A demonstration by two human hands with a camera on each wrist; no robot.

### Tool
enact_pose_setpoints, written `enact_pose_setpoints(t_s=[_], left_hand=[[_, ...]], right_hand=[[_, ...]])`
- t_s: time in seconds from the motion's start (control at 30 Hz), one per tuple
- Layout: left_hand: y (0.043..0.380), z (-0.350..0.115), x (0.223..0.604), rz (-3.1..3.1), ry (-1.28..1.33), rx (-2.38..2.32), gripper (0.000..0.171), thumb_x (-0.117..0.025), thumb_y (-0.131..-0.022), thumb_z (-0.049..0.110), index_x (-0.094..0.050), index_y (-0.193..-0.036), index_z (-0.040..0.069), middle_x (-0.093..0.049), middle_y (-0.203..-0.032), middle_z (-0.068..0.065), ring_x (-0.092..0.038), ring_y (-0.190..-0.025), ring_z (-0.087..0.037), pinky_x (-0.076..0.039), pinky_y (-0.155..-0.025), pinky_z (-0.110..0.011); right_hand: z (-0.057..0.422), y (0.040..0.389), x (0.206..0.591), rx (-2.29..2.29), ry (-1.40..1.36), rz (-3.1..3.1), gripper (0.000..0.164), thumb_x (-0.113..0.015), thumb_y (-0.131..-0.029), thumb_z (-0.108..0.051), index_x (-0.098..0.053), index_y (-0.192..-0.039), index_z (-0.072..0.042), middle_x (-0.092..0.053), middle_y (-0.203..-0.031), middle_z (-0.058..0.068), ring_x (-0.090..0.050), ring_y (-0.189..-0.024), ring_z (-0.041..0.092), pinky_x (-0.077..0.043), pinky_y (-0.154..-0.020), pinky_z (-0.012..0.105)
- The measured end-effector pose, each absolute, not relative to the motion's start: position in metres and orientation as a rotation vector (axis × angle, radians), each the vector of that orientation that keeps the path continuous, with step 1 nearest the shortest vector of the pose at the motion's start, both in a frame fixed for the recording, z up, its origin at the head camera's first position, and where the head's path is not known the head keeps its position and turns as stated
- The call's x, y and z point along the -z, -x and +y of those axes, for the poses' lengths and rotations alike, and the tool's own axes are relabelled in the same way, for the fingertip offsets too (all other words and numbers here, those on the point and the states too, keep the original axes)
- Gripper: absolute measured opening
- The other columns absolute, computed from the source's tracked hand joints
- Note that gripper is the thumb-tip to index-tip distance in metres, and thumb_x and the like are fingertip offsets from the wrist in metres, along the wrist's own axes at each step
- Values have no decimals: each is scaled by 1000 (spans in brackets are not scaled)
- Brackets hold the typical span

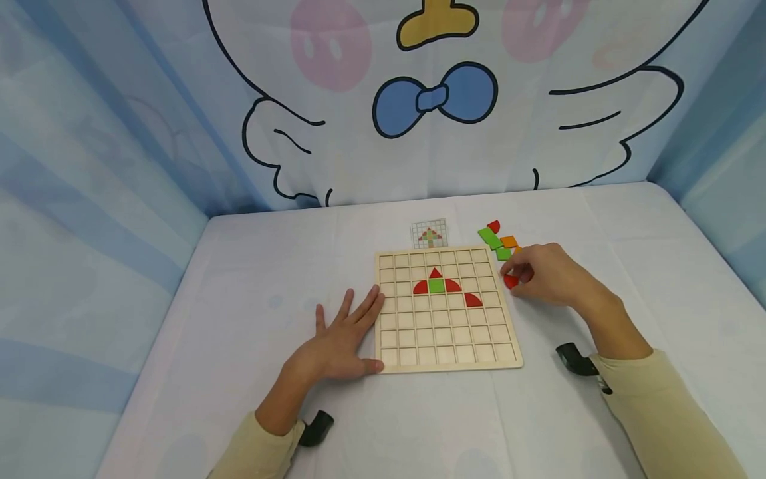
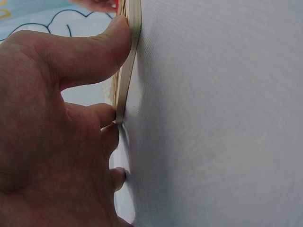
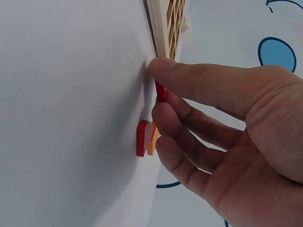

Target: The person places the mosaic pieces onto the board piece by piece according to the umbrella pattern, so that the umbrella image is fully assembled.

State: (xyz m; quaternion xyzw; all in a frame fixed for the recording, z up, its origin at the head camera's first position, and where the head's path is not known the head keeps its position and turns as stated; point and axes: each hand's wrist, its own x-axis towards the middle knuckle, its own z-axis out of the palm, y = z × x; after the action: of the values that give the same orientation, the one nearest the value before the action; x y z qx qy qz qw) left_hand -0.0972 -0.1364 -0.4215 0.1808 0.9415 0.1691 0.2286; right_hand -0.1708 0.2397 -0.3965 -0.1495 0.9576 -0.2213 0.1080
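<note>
On the table (image 1: 239, 332), the grid board (image 1: 461, 334) lay between the left hand (image 1: 337, 346), at its left edge, and the right hand (image 1: 549, 273), holding a tile (image 1: 510, 281) just past the right edge. Behind it lay the pattern card (image 1: 429, 234), with loose tiles (image 1: 491, 238) to the card's right. On the board, a square tile (image 1: 437, 286) sat between two quarter-circle tiles (image 1: 421, 287), a triangle tile (image 1: 435, 273) behind, a third quarter-circle tile (image 1: 473, 301) nearer and rightward.
</note>
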Motion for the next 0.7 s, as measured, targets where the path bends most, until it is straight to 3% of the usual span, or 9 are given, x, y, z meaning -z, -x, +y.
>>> enact_pose_setpoints(t_s=[0.27, 0.7], left_hand=[[98, -137, 421, 2590, -494, -469, 105, -77, -90, 42, -10, -169, 26, 5, -176, 12, 11, -163, -32, 9, -117, -79], [99, -137, 423, 2595, -486, -445, 106, -77, -89, 45, -8, -169, 28, 6, -176, 14, 11, -163, -31, 10, -118, -78]], right_hand=[[232, 169, 392, 717, 451, 2795, 31, -86, -82, -8, -79, -112, -4, -71, -92, 3, -59, -85, 21, -51, -72, 30], [193, 160, 391, 820, 569, 2713, 26, -88, -81, -11, -80, -105, -7, -71, -86, -2, -61, -80, 16, -53, -72, 29]])
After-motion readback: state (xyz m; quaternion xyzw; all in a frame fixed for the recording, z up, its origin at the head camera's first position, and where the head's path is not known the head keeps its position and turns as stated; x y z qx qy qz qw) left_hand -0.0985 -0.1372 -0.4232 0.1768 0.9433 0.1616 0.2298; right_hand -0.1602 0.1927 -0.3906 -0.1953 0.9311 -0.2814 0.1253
